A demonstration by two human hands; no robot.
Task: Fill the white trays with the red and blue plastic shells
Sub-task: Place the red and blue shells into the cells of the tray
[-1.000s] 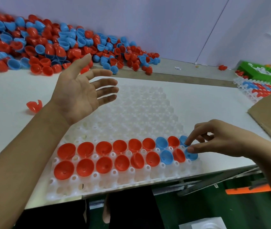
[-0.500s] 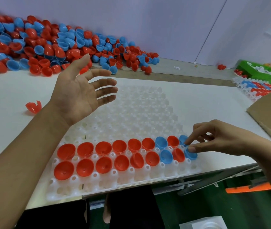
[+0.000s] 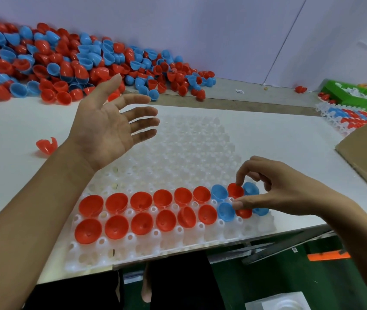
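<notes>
We had filled only two near rows of the white tray [image 3: 178, 153] on the worktop [image 3: 10, 130], our left hand [image 3: 108, 130] spread empty above it, our right hand [image 3: 274, 189] seemingly pinching a red shell [image 3: 235, 190], the shell pile [image 3: 66, 63] waiting.

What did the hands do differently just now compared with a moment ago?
The right hand moved a little to the left along the white tray, from the blue shells at the row's end to the red shell beside them, its fingers arched over it. The left hand stayed raised and open, holding nothing. The shells in the tray and the pile did not move.
</notes>
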